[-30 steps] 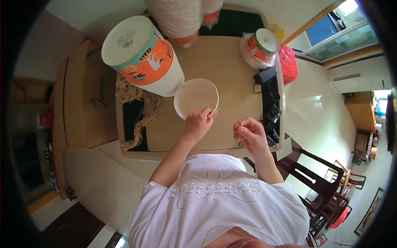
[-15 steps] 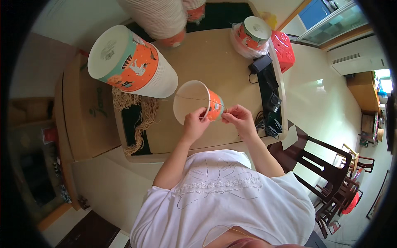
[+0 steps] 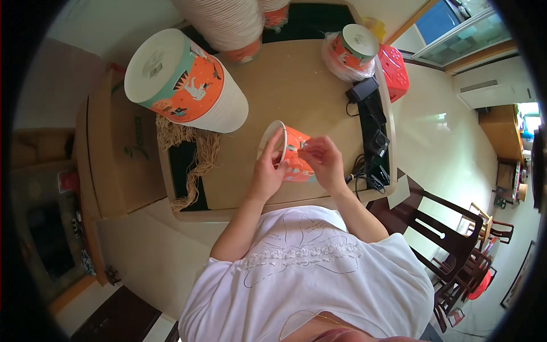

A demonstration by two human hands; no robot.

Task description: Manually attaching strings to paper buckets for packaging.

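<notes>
A paper cup with an orange printed side is tipped on its side above the table, its white rim toward the left. My left hand is closed on it at the rim, fingers reaching along the opening. My right hand pinches at the printed side, fingertips close to the wall. The string in that pinch is too thin to make out clearly now. Left of the cup, a tall stack of larger paper tubs lies at a slant, and a bundle of tan strings hangs near it.
More stacked paper cups stand at the table's far side. A plastic-wrapped cup stack sits far right by a red plastic stool. Black adapters and cables line the right edge. A cardboard box stands left, a dark wooden chair right.
The cup has turned so its opening shows less, and has shifted slightly right. My right hand has moved from the base end to the printed side. The string across the opening no longer shows clearly.
</notes>
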